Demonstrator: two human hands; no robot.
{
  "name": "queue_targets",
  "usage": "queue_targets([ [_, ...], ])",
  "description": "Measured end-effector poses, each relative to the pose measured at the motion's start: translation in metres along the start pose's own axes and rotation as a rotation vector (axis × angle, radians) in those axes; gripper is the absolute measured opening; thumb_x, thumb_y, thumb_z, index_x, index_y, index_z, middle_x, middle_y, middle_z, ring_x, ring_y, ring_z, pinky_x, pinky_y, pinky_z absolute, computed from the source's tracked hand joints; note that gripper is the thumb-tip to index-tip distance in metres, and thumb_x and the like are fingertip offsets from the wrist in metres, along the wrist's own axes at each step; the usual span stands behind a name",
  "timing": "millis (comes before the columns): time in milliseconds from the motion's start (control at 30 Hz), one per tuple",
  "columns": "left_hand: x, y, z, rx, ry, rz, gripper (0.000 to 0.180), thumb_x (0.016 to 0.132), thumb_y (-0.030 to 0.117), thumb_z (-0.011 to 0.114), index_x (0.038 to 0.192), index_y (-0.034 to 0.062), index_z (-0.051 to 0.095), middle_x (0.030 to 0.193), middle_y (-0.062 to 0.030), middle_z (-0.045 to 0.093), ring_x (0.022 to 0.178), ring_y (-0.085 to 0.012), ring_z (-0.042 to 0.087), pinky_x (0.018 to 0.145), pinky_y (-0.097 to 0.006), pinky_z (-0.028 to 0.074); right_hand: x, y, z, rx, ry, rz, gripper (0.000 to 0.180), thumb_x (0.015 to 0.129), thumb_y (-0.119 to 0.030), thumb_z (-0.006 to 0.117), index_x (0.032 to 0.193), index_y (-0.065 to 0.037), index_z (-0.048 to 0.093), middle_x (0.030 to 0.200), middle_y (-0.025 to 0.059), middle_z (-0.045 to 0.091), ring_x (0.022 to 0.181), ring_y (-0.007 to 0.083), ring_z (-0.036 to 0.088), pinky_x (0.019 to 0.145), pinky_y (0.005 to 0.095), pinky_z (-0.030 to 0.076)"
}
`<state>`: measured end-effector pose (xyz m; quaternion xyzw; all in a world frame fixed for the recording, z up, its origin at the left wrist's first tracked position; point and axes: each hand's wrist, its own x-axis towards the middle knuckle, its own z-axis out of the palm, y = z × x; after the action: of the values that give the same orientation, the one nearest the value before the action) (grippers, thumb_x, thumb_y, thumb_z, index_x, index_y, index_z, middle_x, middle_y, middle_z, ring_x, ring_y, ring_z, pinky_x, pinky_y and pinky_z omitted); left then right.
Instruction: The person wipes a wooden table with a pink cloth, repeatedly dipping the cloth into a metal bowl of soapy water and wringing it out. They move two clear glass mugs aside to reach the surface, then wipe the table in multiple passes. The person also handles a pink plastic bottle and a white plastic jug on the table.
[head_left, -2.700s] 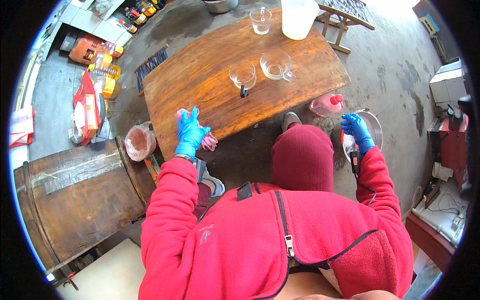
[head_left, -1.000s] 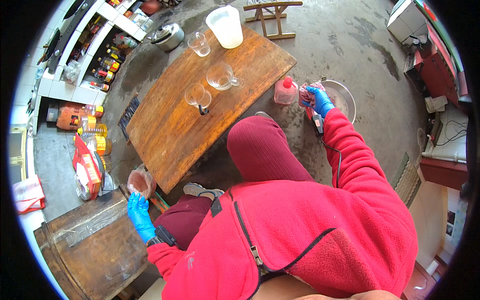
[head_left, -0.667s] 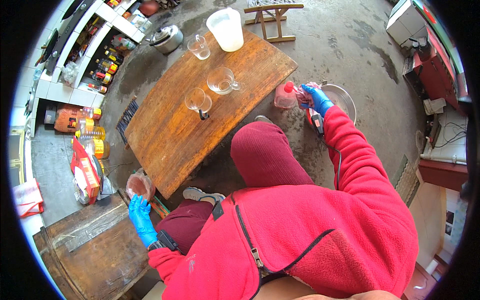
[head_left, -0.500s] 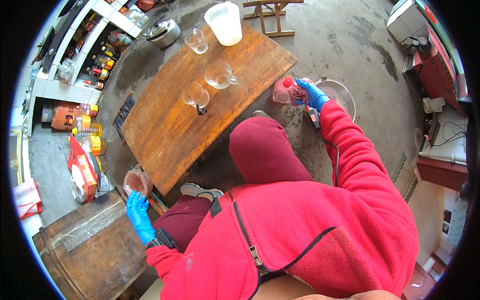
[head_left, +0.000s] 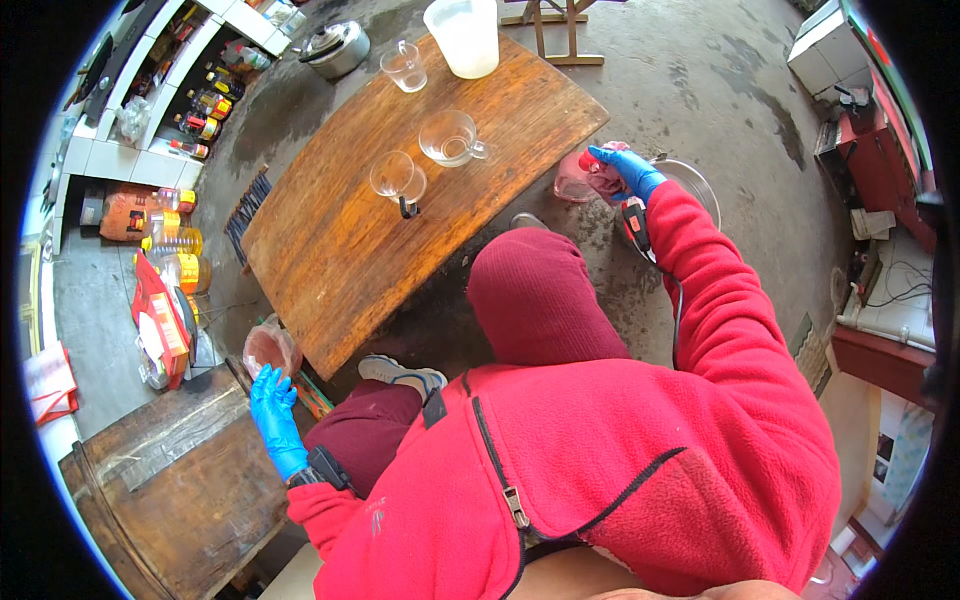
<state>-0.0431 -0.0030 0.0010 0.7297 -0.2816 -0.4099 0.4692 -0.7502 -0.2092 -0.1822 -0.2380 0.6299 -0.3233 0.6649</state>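
My left hand (head_left: 272,412), in a blue glove, reaches down beside my knee, and its fingers grip the near rim of a clear plastic container (head_left: 268,346) with reddish contents on the floor at the corner of the low wooden table (head_left: 340,260). My right hand (head_left: 622,170), also gloved, is stretched out to the right of the table and holds a pinkish see-through jar (head_left: 576,182) with a red cap, tilted, just in front of a metal basin (head_left: 702,190).
On the table stand two glass cups (head_left: 398,178) (head_left: 450,138), a small glass (head_left: 403,66) and a white pitcher (head_left: 462,36). A metal pot (head_left: 336,48), oil bottles (head_left: 176,242) and a red bag (head_left: 160,322) sit on the floor at left. A wooden chest (head_left: 180,490) is at lower left.
My left hand has left the tabletop and gone down to the plastic container. My right hand has picked up the pinkish jar and carried it slightly toward the table's edge.
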Motion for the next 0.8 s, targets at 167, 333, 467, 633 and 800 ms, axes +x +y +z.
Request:
queue_targets([
  [167, 0.0, 0.001, 0.002, 0.006, -0.006, -0.006, 0.034, 0.097, 0.019, 0.055, 0.129, 0.0094, 0.058, 0.117, -0.0063, 0.064, 0.092, -0.0176, 0.064, 0.075, -0.029, 0.054, 0.031, 0.013, -0.013, -0.208, 0.0, -0.212, 0.032, 0.094, -0.047, 0.059, 0.094, -0.016, 0.063, 0.091, 0.0036, 0.062, 0.082, 0.021, 0.059, 0.058, 0.0435, 0.048],
  [333, 0.001, -0.002, -0.002, 0.017, -0.006, 0.001, 0.033, 0.097, 0.019, 0.055, 0.128, 0.0101, 0.059, 0.116, -0.005, 0.064, 0.092, -0.017, 0.064, 0.074, -0.029, 0.054, 0.013, 0.007, -0.015, -0.151, -0.019, -0.022, 0.034, 0.093, -0.049, 0.059, 0.109, -0.019, 0.064, 0.102, 0.0051, 0.063, 0.089, 0.0239, 0.061, 0.065, 0.0484, 0.052],
  [467, 0.002, -0.004, -0.006, 0.025, 0.002, -0.006, 0.033, 0.096, 0.018, 0.056, 0.128, 0.0106, 0.059, 0.116, -0.0042, 0.065, 0.094, -0.0164, 0.063, 0.076, -0.029, 0.053, -0.007, -0.004, 0.0, -0.166, 0.12, 0.034, 0.034, 0.093, -0.049, 0.06, 0.111, -0.021, 0.062, 0.109, 0.0039, 0.059, 0.093, 0.0248, 0.057, 0.064, 0.0538, 0.051],
  [633, 0.001, -0.003, -0.01, 0.024, 0.011, -0.017, 0.033, 0.096, 0.017, 0.056, 0.129, 0.0106, 0.059, 0.118, -0.0046, 0.065, 0.095, -0.0161, 0.063, 0.078, -0.029, 0.053, -0.016, -0.006, 0.01, -0.207, 0.119, -0.021, 0.037, 0.091, -0.051, 0.061, 0.115, -0.024, 0.058, 0.114, 0.0031, 0.058, 0.096, 0.0272, 0.057, 0.063, 0.0521, 0.053],
  [800, -0.002, -0.001, -0.009, 0.031, 0.013, -0.02, 0.035, 0.096, 0.017, 0.056, 0.13, 0.0092, 0.057, 0.121, -0.0055, 0.064, 0.097, -0.0163, 0.062, 0.079, -0.029, 0.052, -0.009, -0.005, 0.002, -0.194, 0.113, 0.074, 0.037, 0.091, -0.05, 0.062, 0.114, -0.021, 0.057, 0.107, 0.004, 0.059, 0.093, 0.0274, 0.059, 0.062, 0.0503, 0.053],
])
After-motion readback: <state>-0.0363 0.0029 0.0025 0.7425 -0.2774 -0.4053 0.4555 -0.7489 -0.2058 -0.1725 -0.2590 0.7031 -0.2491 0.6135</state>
